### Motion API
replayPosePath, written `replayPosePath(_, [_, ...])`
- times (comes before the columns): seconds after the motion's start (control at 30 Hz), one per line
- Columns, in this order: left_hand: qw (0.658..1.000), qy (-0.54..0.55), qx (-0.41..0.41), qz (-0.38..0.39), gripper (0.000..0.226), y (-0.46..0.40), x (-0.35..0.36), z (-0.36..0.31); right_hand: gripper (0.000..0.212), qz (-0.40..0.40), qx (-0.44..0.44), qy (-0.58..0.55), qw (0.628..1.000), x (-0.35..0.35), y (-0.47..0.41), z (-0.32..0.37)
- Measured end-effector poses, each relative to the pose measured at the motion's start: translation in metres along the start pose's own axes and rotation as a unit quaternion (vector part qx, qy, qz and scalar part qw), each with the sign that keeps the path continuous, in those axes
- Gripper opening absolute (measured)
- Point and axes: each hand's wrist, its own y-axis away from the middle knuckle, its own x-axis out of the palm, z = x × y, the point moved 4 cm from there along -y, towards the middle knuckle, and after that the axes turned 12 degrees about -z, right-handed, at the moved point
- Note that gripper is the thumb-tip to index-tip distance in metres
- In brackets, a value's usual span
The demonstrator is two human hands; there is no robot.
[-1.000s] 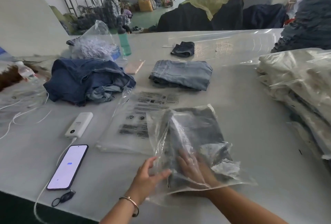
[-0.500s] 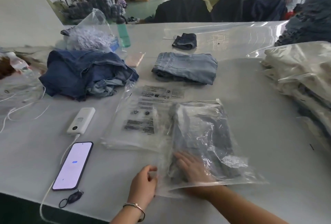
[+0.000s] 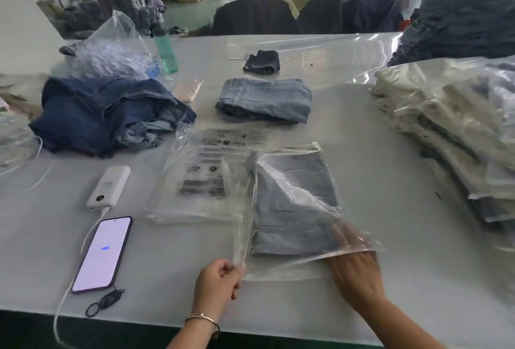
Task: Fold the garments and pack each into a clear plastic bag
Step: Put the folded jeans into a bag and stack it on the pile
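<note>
A grey table [image 3: 390, 153] carries everything. At its right edge stands a stack of bagged garments [image 3: 451, 131]; at the left lies a heap of dark denim [image 3: 106, 114]. Folded jeans [image 3: 264, 99] sit mid-table. Near the front, a clear bag [image 3: 295, 209] holds a folded denim garment [image 3: 292, 203], overlapping a pile of empty printed bags [image 3: 206, 176]. The right hand [image 3: 356, 273] reaches into the bag's open mouth, fingers straight beside the garment. The left hand [image 3: 217, 284] pinches the bag's near left corner. A lit phone [image 3: 103, 254] lies left, cabled to a white power bank [image 3: 108, 187].
</note>
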Motion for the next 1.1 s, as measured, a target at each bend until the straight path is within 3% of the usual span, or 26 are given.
replayPosePath(0.13, [0.999,0.016,-0.031,-0.031,0.028,0.011,-0.005,0.007,0.069,0.089,0.003,-0.014,0.996,-0.001,0.031,-0.034])
replayPosePath(0.33, [0.990,0.068,-0.124,-0.029,0.015,0.019,-0.014,0.014,0.081,0.121,-0.079,0.032,0.989,-0.016,0.062,-0.027])
replayPosePath(0.43, [0.989,0.071,-0.131,-0.021,0.016,0.020,-0.025,0.023,0.048,0.010,-0.098,0.002,0.995,-0.033,0.086,-0.010])
replayPosePath(0.5, [0.988,0.076,-0.132,0.001,0.015,0.020,-0.030,0.026,0.038,-0.029,-0.076,-0.066,0.994,-0.035,0.099,0.007])
replayPosePath(0.6, [0.983,0.107,-0.147,0.035,0.011,0.018,-0.035,0.028,0.026,0.047,0.046,-0.150,0.987,-0.017,0.104,0.050])
replayPosePath(0.67, [0.980,0.112,-0.154,0.057,0.011,0.016,-0.038,0.029,0.010,0.175,0.182,-0.234,0.939,0.007,0.101,0.088])
replayPosePath(0.73, [0.979,0.110,-0.155,0.067,0.010,0.016,-0.038,0.030,0.010,0.291,0.312,-0.344,0.836,0.029,0.099,0.124])
replayPosePath(0.8, [0.979,0.108,-0.153,0.081,0.008,0.015,-0.040,0.031,0.019,0.318,0.409,-0.432,0.738,0.044,0.098,0.157])
replayPosePath(0.83, [0.977,0.111,-0.155,0.092,0.008,0.014,-0.040,0.032,0.022,0.310,0.438,-0.455,0.711,0.050,0.097,0.169])
replayPosePath(0.9, [0.973,0.122,-0.165,0.107,0.009,0.012,-0.042,0.035,0.023,0.279,0.479,-0.474,0.684,0.061,0.098,0.182])
replayPosePath(1.1, [0.984,0.061,-0.125,0.110,0.016,0.004,-0.041,0.039,0.011,0.197,0.529,-0.480,0.671,0.073,0.101,0.188])
